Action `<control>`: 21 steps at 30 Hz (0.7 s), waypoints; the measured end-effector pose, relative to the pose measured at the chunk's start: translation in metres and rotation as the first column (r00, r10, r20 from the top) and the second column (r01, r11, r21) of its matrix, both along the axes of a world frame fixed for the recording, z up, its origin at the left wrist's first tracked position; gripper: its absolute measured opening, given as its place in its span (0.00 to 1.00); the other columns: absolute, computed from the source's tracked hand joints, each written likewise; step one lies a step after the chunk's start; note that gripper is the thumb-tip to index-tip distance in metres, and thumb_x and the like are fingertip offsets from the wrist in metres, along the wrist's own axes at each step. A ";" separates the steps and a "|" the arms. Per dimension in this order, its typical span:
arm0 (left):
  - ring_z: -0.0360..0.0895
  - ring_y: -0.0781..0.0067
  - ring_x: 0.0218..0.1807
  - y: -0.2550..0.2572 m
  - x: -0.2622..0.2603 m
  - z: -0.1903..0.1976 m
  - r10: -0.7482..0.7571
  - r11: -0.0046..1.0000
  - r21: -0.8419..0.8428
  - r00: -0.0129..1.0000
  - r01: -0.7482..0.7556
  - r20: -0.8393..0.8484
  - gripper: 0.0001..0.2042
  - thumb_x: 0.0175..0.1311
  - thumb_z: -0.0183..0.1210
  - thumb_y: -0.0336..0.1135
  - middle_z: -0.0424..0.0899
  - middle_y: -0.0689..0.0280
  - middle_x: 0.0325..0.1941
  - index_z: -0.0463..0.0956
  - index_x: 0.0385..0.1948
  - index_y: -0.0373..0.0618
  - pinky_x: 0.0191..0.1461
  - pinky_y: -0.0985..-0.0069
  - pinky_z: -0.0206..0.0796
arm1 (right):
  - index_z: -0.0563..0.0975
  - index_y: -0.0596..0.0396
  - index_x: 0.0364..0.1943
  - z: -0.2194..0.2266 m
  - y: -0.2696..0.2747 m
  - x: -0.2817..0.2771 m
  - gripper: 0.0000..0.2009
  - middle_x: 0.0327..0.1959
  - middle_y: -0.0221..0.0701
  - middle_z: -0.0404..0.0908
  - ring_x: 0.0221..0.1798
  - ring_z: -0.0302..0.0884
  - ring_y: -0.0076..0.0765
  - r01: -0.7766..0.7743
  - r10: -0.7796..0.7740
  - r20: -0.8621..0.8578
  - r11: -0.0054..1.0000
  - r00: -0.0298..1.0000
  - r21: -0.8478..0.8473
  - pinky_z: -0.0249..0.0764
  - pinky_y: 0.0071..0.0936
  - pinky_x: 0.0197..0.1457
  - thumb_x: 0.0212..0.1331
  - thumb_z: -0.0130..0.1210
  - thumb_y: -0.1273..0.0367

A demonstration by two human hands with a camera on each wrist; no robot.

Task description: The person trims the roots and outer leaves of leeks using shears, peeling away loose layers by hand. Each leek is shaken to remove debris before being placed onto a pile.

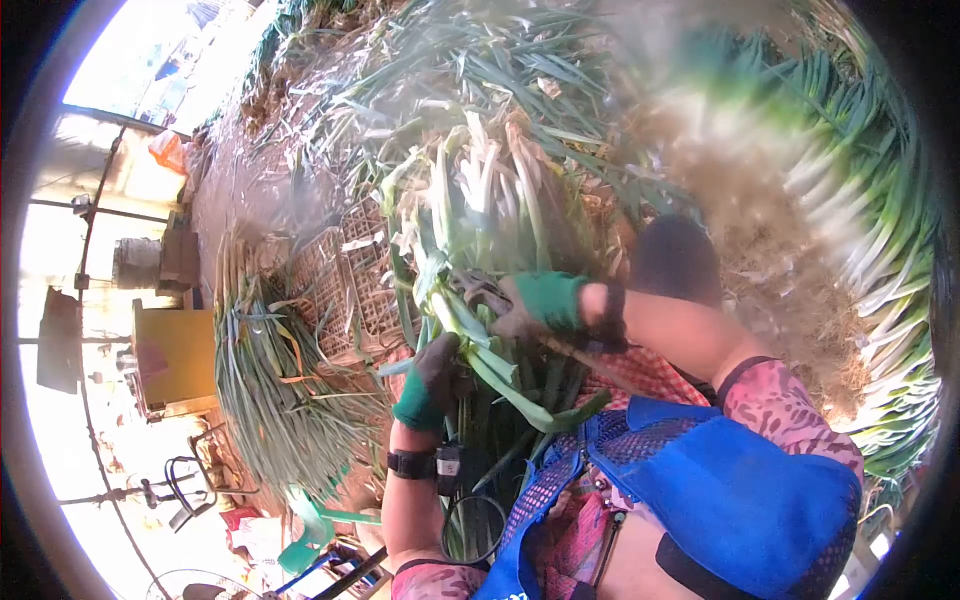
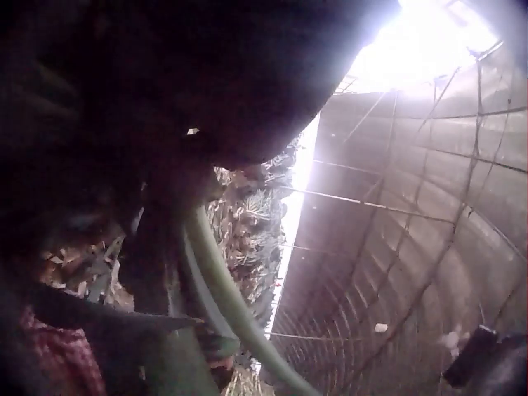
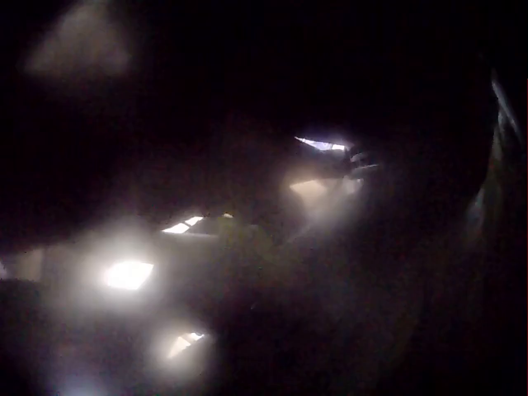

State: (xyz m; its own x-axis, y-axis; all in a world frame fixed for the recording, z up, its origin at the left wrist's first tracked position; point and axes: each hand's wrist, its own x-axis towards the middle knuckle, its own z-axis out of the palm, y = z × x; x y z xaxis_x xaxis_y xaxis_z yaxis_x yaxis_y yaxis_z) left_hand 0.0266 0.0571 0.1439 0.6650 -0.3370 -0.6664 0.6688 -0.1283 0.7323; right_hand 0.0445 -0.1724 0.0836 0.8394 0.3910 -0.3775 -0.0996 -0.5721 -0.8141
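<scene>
heaps of leeks (image 1: pixel 620 110) fill the ground ahead and to the right, white stalks and long green leaves lying every way, with a second fanned pile (image 1: pixel 270 390) to the left beside a plastic crate (image 1: pixel 350 280). a yellow box (image 1: pixel 175 355) stands further left. the person's blue apron (image 1: pixel 740 500) takes up the lower right of the head view. between the two hands lies a bundle (image 1: pixel 480 290) of leeks, white ends pointing away, green leaves running down toward the lap. the right hand (image 1: pixel 545 305), in a green glove, is curled over the bundle from the right, gripping the stalks at their middle. the left hand (image 1: pixel 430 380), also gloved, sits just below and to the left, fingers wrapped round the lower leaves of the same bundle. the left wrist view shows a green stalk (image 2: pixel 223 289) close against the dark hand; the right wrist view is too dark to read.
</scene>
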 end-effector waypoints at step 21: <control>0.80 0.59 0.42 0.025 0.005 -0.007 -0.354 0.910 0.298 0.915 0.289 0.195 0.17 0.57 0.54 0.23 0.82 0.55 0.39 0.74 0.50 0.37 0.45 0.68 0.72 | 0.84 0.59 0.36 0.042 0.027 0.053 0.24 0.36 0.48 0.84 0.37 0.82 0.49 -0.066 0.065 -0.012 0.991 0.998 -0.119 0.76 0.37 0.45 0.44 0.58 0.52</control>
State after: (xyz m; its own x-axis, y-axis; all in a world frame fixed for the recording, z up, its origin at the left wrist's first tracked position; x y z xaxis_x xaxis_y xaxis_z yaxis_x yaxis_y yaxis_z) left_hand 0.0319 0.0821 0.1370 0.6998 -0.3981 -0.5931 0.3671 -0.5119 0.7767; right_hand 0.0975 -0.1453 0.1255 0.8100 0.3968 -0.4317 -0.0653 -0.6706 -0.7389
